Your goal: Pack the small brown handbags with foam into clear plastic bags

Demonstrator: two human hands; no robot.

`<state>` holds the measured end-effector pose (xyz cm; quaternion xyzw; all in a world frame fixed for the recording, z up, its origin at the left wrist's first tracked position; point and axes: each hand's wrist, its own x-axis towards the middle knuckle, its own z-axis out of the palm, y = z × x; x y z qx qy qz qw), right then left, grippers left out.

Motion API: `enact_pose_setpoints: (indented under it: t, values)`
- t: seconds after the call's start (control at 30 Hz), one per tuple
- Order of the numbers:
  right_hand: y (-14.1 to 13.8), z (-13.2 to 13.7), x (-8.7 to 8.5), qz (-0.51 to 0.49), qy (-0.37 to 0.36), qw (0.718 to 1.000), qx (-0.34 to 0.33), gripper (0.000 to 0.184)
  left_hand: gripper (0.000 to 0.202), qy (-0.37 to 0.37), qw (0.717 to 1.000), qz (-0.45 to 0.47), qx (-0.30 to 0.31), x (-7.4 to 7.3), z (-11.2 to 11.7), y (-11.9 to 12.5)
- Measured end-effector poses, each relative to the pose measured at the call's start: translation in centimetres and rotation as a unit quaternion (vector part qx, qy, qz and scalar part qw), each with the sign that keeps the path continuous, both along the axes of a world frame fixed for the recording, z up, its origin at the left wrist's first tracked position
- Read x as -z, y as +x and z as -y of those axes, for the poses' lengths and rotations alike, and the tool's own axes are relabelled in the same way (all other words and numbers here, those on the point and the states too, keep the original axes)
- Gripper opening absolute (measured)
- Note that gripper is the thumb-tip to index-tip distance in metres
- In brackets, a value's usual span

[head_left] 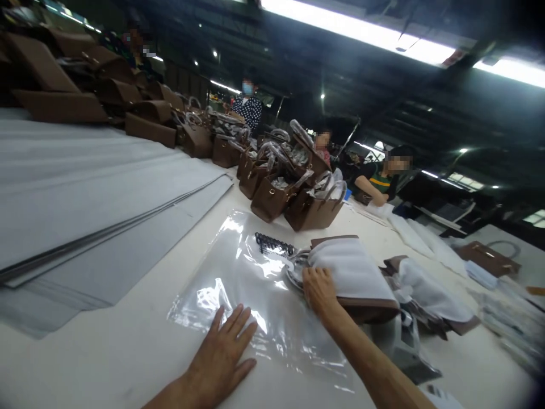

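My left hand (225, 352) lies palm down, fingers spread, on the near edge of a clear plastic bag (238, 267) spread flat on the white table. My right hand (319, 287) has its fingers curled on a brown handbag (370, 309) that lies on its side over the plastic. White wrapping sheet (353, 264) covers the handbag's upper face. Its wrapped handles (296, 270) point left, beside my right fingers; my palm hides part of them. Printed black marks (275, 244) show on the plastic above the handles.
Stacked grey-white sheets (106, 227) cover the table's left side. Brown handbags (272, 196) stand in a row behind, and more brown pieces (59, 105) pile up at far left. Another wrapped handbag (434, 289) lies to the right. Several people, one a seated co-worker (378, 182), are farther back.
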<state>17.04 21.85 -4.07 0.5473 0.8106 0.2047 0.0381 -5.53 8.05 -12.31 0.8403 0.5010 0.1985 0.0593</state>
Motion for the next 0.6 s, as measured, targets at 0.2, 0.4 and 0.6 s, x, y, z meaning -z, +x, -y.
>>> enact_pose_setpoints:
  t: [0.2,0.4,0.6]
  values:
    - [-0.5,-0.7,1.9,0.02,-0.024,0.999,-0.022,0.039,0.052,-0.049,0.999,0.015,-0.009,-1.2,0.2,0.1]
    - [2.8,-4.3,-2.1,-0.059,0.026,0.998,0.017,0.013,0.046,-0.031,0.999,-0.012,-0.014,-1.5,-0.2,0.1]
    - [11.4,-5.2,-13.7,-0.264,0.171,0.939,0.138,0.033,0.028,-0.019,0.999,-0.016,-0.026,-2.3,-1.2,-0.1]
